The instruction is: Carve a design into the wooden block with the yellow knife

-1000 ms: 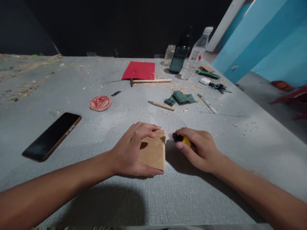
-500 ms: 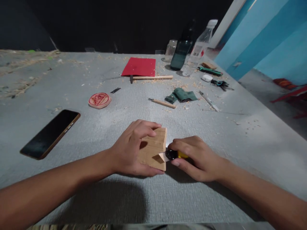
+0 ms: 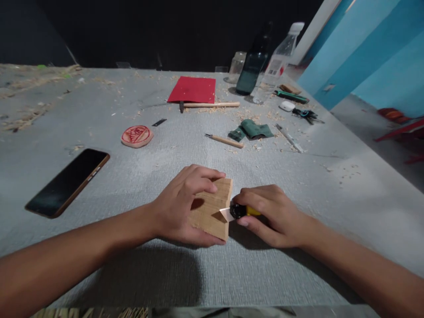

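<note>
A flat block of light wood point(image 3: 212, 210) is gripped by my left hand point(image 3: 185, 205), with fingers over its far edge and thumb along its near edge. In my right hand point(image 3: 270, 216) is a yellow and black utility knife point(image 3: 239, 211), held between thumb and fingers. Its bare blade lies over the block's right edge, pointing left; whether the tip touches the wood I cannot tell. My left palm hides the block's left end.
On the grey table point(image 3: 159, 274) lie a phone point(image 3: 68, 183), a red-marked wooden disc point(image 3: 137, 136), a loose blade point(image 3: 159, 122), a carving tool point(image 3: 225, 141), green cloth-like pieces point(image 3: 255, 129), a hammer point(image 3: 212, 105) and red sheet point(image 3: 192, 89). Bottles point(image 3: 251, 73) stand at the back right.
The block has turned slightly in my left hand, its right edge now slanting. My right hand and the knife have shifted a little to the right. The view has tilted slightly.
</note>
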`<state>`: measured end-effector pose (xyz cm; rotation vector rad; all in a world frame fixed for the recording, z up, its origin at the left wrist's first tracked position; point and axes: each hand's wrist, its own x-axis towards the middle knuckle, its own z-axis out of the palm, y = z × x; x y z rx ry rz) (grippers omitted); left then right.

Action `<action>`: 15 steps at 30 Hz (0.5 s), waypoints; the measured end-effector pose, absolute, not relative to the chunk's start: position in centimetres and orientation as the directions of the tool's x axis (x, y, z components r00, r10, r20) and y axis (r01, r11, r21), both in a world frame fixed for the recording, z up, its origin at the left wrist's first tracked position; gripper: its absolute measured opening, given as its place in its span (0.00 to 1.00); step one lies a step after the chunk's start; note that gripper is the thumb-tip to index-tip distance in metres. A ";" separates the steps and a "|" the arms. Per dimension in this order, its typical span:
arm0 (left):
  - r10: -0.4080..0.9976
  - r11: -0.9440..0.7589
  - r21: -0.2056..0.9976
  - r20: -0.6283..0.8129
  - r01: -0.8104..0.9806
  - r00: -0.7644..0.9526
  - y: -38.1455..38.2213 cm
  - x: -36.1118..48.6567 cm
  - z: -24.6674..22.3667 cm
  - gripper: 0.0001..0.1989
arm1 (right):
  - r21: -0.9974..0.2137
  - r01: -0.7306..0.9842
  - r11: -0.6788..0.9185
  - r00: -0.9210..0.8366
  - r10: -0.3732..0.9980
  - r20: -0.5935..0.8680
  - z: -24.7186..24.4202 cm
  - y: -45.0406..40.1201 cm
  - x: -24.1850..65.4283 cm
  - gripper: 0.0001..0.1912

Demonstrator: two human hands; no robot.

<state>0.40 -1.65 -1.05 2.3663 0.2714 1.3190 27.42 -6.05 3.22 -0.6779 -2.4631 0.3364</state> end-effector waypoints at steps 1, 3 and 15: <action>0.362 -0.894 0.448 0.764 -0.034 0.534 -1.7 0.4 -1.0 0.48 | -0.366 0.396 0.842 -0.716 0.533 0.450 3.2 -6.0 27.4 0.16; 0.361 -0.893 0.449 0.762 -0.037 0.538 -1.6 0.4 -1.0 0.48 | -0.358 0.397 0.845 -0.717 0.530 0.453 3.2 -6.0 27.4 0.16; 0.375 -0.885 0.465 0.742 -0.023 0.556 -1.6 0.3 -0.9 0.47 | -0.342 0.411 0.845 -0.719 0.532 0.448 3.4 -6.1 27.4 0.16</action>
